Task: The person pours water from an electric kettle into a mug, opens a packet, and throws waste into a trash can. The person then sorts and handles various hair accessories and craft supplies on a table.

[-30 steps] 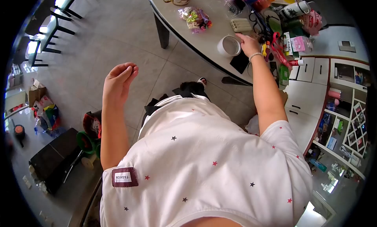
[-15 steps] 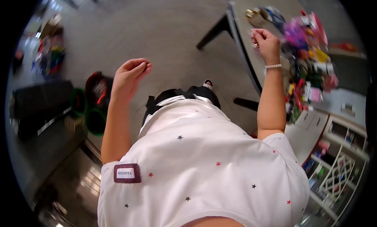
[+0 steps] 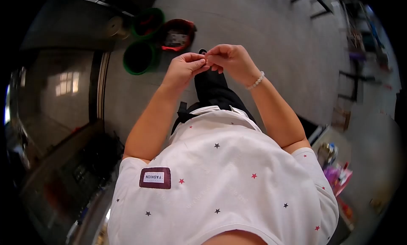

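My left hand [image 3: 185, 69] and my right hand [image 3: 233, 60] meet in front of me, fingertips touching above my dark trousers [image 3: 216, 94]. Thumb and fingers are pinched on each side. Whatever lies between the fingertips, if anything, is too small to make out. Around my right wrist is a bracelet of pale beads [image 3: 257, 80]. A shoe tip [image 3: 202, 51] shows just behind the joined fingers.
Two green bins [image 3: 139, 58] and a red-rimmed container [image 3: 188, 40] stand on the floor ahead to the left. A table corner with a pink and purple package [image 3: 339, 177] is at my right side. Dark stool or table legs [image 3: 316, 3] show far right.
My hands were apart, the right one over the cluttered table; now they are together at the fingertips. The view has turned left, so the bins are ahead and the table is beside me.
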{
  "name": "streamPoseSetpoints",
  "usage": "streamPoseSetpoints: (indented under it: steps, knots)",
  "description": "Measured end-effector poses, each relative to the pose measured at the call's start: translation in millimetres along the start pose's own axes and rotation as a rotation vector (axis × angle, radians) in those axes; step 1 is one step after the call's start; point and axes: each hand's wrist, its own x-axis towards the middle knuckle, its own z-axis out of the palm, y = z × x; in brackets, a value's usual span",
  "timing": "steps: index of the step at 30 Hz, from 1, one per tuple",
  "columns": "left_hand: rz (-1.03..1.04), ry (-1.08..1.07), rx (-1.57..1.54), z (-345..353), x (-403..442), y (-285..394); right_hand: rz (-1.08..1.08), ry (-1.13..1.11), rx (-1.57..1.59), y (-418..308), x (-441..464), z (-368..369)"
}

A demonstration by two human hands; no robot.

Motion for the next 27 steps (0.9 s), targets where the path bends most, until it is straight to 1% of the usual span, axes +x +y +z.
streamPoseSetpoints:
  steps: [3,6,8,9,10,11,12,13,14,15,16,17,18,20,21,22,23,24,25,26,27]
  knots:
    - [0.026,0.164,-0.067,-48,51,21,0.103,-0.008,-0.062,21,100,1]
    - [0.010,0.425,-0.070,-88,117,39,0.184,-0.018,-0.184,42,196,7]
    - [-0.028,0.544,-0.089,-113,157,38,0.155,-0.041,-0.332,67,248,8]
    - [-0.064,0.555,-0.139,-122,177,40,0.124,-0.051,-0.415,80,276,7]
    - [-0.104,0.559,-0.189,-135,195,57,0.144,-0.099,-0.429,85,309,11]
    - [-0.145,0.564,-0.241,-140,209,56,0.146,-0.112,-0.478,97,328,9]
    - [-0.224,0.506,-0.307,-147,223,58,0.152,-0.120,-0.524,103,346,9]
    - [-0.255,0.481,-0.392,-161,236,63,0.164,-0.127,-0.571,110,362,11]
    - [-0.284,0.453,-0.477,-168,244,69,0.252,-0.107,-0.568,101,371,12]
    - [-0.307,0.423,-0.562,-168,246,86,0.250,-0.113,-0.605,95,378,14]
    - [-0.309,0.346,-0.598,-167,243,101,0.245,-0.115,-0.642,88,385,15]
    - [-0.305,0.333,-0.652,-173,249,103,0.237,-0.113,-0.678,86,393,13]
    - [-0.303,0.317,-0.697,-181,255,104,0.276,-0.100,-0.588,85,398,15]
    - [-0.319,0.283,-0.737,-193,266,110,0.382,-0.097,-0.547,70,401,15]
    - [-0.362,0.328,-0.716,-202,273,107,0.438,-0.082,-0.515,64,399,15]
    - [-0.407,0.368,-0.685,-210,282,103,0.366,-0.050,-0.536,71,399,14]
    - [-0.451,0.403,-0.647,-215,290,104,0.396,-0.019,-0.458,71,396,15]
    - [-0.489,0.511,-0.578,-214,291,113,0.419,0.021,-0.379,69,395,16]
    - [-0.508,0.494,-0.489,-219,298,116,0.439,0.061,-0.303,66,393,16]
    - [-0.526,0.476,-0.403,-228,306,111,0.437,0.091,-0.330,58,391,18]
    - [-0.546,0.451,-0.311,-238,314,109,0.448,0.134,-0.217,69,392,19]
